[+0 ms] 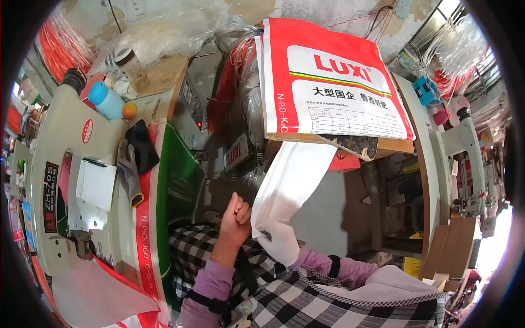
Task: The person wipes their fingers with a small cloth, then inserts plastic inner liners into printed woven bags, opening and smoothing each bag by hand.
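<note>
My right hand (278, 240), in a white glove, grips the lower end of a long white sheet (292, 177). The sheet runs up under the front of a stack of printed red and white bags (333, 82) marked LUXI; I cannot tell whether it is part of one of them. My left hand (235, 220) is bare and held just left of the sheet, apart from it. Its fingers are curled in, with nothing visible in them. Below both hands lies black and white checked cloth (306, 298) over my lap.
At left, a sewing machine (74, 147) stands on a table with a phone (142, 146), a grey glove (129, 175), a blue bottle (105, 100) and a notepad (95, 184). Another machine (464, 147) stands at right, near cardboard (449, 249). A green bag (183, 177) hangs beside the left table.
</note>
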A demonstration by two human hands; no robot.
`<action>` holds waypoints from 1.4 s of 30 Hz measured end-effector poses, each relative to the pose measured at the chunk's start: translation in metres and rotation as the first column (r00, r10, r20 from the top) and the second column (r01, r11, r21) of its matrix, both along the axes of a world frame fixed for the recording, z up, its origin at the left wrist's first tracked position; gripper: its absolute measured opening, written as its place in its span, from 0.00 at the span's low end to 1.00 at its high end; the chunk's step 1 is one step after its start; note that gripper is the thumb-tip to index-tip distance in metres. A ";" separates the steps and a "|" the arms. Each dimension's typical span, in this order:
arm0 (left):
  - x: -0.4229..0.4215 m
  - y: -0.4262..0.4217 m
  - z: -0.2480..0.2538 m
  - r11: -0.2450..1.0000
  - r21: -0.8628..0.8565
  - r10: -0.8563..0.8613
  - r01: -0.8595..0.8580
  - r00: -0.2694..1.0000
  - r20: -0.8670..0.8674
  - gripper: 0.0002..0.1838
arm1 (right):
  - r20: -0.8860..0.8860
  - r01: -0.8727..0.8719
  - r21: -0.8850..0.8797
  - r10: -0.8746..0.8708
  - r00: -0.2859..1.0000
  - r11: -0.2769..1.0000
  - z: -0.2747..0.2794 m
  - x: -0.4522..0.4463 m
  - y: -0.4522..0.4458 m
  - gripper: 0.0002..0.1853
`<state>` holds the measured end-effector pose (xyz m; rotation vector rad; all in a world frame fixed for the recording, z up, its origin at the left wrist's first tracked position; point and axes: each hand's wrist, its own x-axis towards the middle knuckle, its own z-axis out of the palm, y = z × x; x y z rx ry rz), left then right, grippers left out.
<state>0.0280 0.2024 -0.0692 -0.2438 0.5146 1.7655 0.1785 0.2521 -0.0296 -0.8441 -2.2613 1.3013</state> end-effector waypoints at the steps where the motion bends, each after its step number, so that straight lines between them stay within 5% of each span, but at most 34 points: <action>1: 0.002 0.005 0.005 1.000 -0.001 0.002 -0.002 1.000 -0.001 0.23 | -0.023 -0.047 0.149 0.051 0.998 0.988 -0.004 0.001 0.001 0.09; 5: 0.007 0.019 0.015 0.988 -0.057 -0.151 0.141 0.954 -0.259 0.23 | 0.016 -0.108 0.132 0.107 0.994 0.985 0.002 0.009 0.009 0.09; 7: 0.005 0.021 0.013 0.980 -0.200 -0.048 0.005 0.976 -0.210 0.24 | 0.112 -0.221 -0.133 0.236 0.965 0.966 0.031 0.033 0.030 0.13; 9: 0.007 0.024 0.007 0.976 -0.218 -0.046 -0.007 0.970 -0.240 0.24 | 0.188 0.120 -0.185 -0.084 0.979 0.976 0.018 0.061 0.059 0.22; 11: 0.012 0.028 0.002 0.970 -0.241 -0.037 -0.021 0.971 -0.237 0.25 | -0.120 0.148 -0.672 -0.304 0.945 0.726 -0.011 0.062 0.104 0.31; 13: 0.013 0.027 -0.010 0.976 -0.216 -0.082 0.030 0.968 -0.237 0.23 | -0.035 0.103 -0.916 -0.334 0.942 0.387 -0.008 0.031 0.121 0.35; 15: 0.017 0.029 -0.005 0.979 -0.195 -0.109 0.060 0.962 -0.251 0.21 | -0.053 0.119 -0.936 -0.466 0.883 0.331 -0.037 -0.013 0.120 0.34; 16: 0.023 0.033 0.009 0.955 -0.287 -0.155 0.071 0.947 -0.282 0.17 | -0.158 -0.088 -0.981 -0.449 0.880 0.173 0.002 -0.034 0.115 0.24; 17: 0.025 0.034 0.018 0.922 -0.379 -0.203 0.077 0.930 -0.307 0.15 | -0.164 -0.100 -0.981 -0.441 0.882 0.165 -0.015 -0.042 0.122 0.24; 19: 0.021 0.028 0.003 0.960 -0.252 -0.200 0.123 0.930 -0.309 0.17 | -0.289 -0.359 -0.931 -0.456 0.842 -0.072 -0.051 -0.059 0.137 0.14; 21: 0.026 0.037 0.013 0.941 -0.282 -0.264 0.188 0.929 -0.259 0.19 | -0.203 -0.251 -0.967 -0.453 0.868 -0.048 -0.059 -0.063 0.143 0.11; 23: 0.024 0.036 0.020 0.933 -0.276 -0.302 0.232 0.921 -0.245 0.21 | -0.331 -0.572 -0.749 -0.558 0.761 -0.334 -0.070 -0.057 0.145 0.10; 24: 0.021 0.032 0.009 0.923 -0.234 -0.349 0.306 0.921 -0.174 0.22 | -0.312 -0.469 -0.870 -0.564 0.765 -0.155 -0.051 -0.055 0.138 0.09; 25: 0.015 0.025 -0.006 0.908 -0.189 -0.397 0.374 0.912 -0.106 0.24 | -0.310 -0.469 -0.869 -0.565 0.765 -0.157 -0.056 -0.054 0.138 0.09; 26: 0.003 0.018 -0.029 0.872 0.191 -0.468 0.451 0.882 0.054 0.20 | -0.279 -0.451 -0.880 -0.603 0.748 -0.152 -0.067 -0.052 0.141 0.09; 28: 0.026 0.019 0.018 0.912 -0.096 -0.406 0.398 0.910 -0.084 0.19 | -0.286 -0.451 -0.851 -0.481 0.829 -0.270 -0.108 -0.039 0.180 0.08; 29: 0.028 0.000 -0.024 0.861 0.024 -0.489 0.509 0.839 -0.238 0.19 | -0.207 -0.556 -0.781 -0.723 0.659 -0.284 -0.094 -0.024 0.190 0.06; 30: 0.044 -0.006 -0.046 0.890 -0.174 -0.452 0.422 0.760 -0.466 0.19 | -0.283 -0.279 -0.955 -0.577 0.766 0.097 -0.065 -0.018 0.184 0.05; 31: 0.040 -0.003 -0.001 0.896 -0.259 -0.435 0.360 0.830 -0.350 0.18 | -0.342 -0.351 -0.933 -0.515 0.786 0.082 -0.070 -0.012 0.190 0.12; 32: 0.044 -0.004 -0.034 0.938 -0.236 -0.340 0.253 0.796 -0.500 0.18 | -0.247 -0.258 -0.966 -0.407 0.879 0.029 -0.049 -0.019 0.182 0.24; 34: 0.025 -0.006 -0.004 0.970 -0.073 -0.244 0.233 0.937 -0.251 0.16 | -0.157 -0.252 -0.953 -0.436 0.886 -0.170 -0.063 -0.019 0.128 0.31; 36: 0.006 -0.014 0.019 0.988 0.010 -0.148 0.154 0.963 -0.225 0.16 | 0.122 0.125 -0.992 -0.202 0.972 -0.003 -0.065 -0.026 0.103 0.29; 37: 0.002 -0.021 0.044 0.997 -0.062 -0.053 0.041 0.977 -0.205 0.16 | 0.122 0.125 -0.992 -0.170 0.978 0.004 -0.056 -0.035 0.095 0.29; 39: -0.007 -0.039 0.052 0.997 -0.042 0.057 -0.067 0.978 -0.201 0.19 | -0.099 -0.071 -0.896 -0.042 0.994 0.439 -0.032 -0.048 0.064 0.24; 42: -0.013 -0.061 0.047 0.994 -0.078 0.054 -0.076 0.967 -0.250 0.19 | -0.303 -0.381 -0.367 0.279 0.911 0.848 0.010 -0.075 0.009 0.18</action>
